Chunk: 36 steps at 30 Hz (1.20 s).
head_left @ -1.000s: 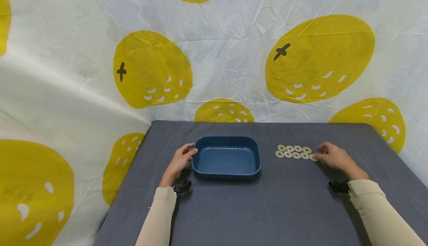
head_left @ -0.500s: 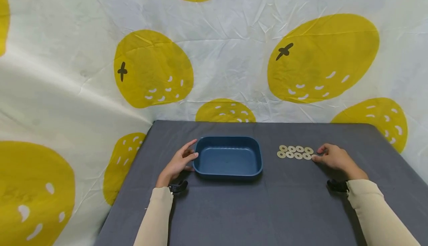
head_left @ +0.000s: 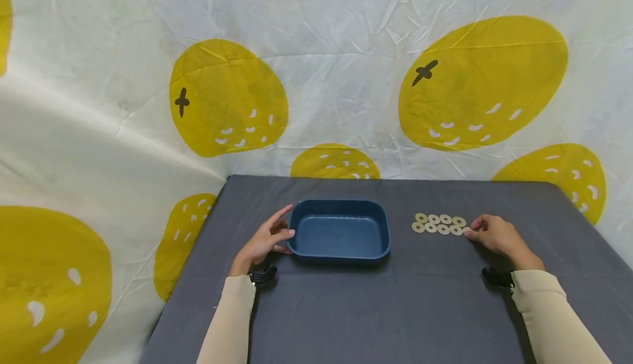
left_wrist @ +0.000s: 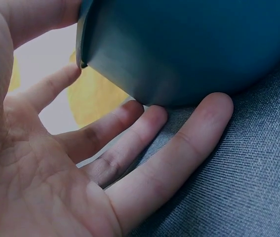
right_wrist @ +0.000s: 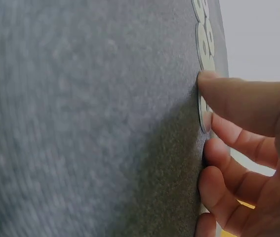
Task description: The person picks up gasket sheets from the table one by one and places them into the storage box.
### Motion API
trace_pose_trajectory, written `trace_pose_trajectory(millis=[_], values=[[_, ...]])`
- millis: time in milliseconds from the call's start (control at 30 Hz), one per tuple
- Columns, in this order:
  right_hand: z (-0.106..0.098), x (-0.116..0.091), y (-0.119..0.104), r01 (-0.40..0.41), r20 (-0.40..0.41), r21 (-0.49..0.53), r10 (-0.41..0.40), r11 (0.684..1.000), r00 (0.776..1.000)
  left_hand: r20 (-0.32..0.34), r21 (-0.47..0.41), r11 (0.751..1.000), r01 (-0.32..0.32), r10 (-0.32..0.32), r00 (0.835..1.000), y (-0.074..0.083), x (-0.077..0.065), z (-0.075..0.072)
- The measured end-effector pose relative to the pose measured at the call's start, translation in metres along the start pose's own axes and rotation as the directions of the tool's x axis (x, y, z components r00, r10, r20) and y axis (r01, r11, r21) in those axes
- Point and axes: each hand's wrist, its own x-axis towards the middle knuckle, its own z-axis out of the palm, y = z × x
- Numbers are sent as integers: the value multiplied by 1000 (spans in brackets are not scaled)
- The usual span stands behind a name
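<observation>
A blue rectangular tray [head_left: 341, 258] stands on the grey tablecloth. At its left end my left hand [head_left: 262, 243] touches the rim and side with spread, loosely bent fingers; the left wrist view shows the fingertips [left_wrist: 216, 106] low against the tray's wall [left_wrist: 179, 54]. To the right of the tray lie several flat pale washers with round holes [head_left: 443, 230], in two rows. My right hand [head_left: 497, 237] pinches the rightmost washer [right_wrist: 205, 124] of the near row between thumb and index finger, at table level. The other right fingers are curled, and the thumb partly hides that washer.
The grey cloth [head_left: 336, 314] covers the table, with its back edge along a white curtain [head_left: 341, 105] printed with yellow fruit. Another curtain side [head_left: 123, 160] borders the table on the left. Dark wrist bands [head_left: 497, 277] sit on both wrists.
My left fingers have spread a little from the tray's end, with the index finger lifting straighter. My right thumb has come over the end washer, covering more of it. The tray and washers stay put.
</observation>
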Motion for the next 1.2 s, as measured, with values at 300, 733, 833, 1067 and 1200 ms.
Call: trace_pose_trajectory(millis=[300,733,833,1067,1200], values=[[11,2,-7,-39,-31,11,40,999,999,-8,-31,1000,1,-1,1000,-2,-4,-5],[24,-10,-23,-9,-189,34,15,999,982,1,-37,999,-7,7,1000,-6,-7,-6],[21,-13,-34,-6,-183,59,16,998,983,7,-37,999,-12,12,1000,-7,-6,-8],[20,-18,-66,24,-138,201,4,979,990,16,-5,1000,-23,23,1000,-9,-4,-7],[20,-21,-94,77,-159,288,-32,954,987,10,4,999,-37,37,999,-10,0,-4]])
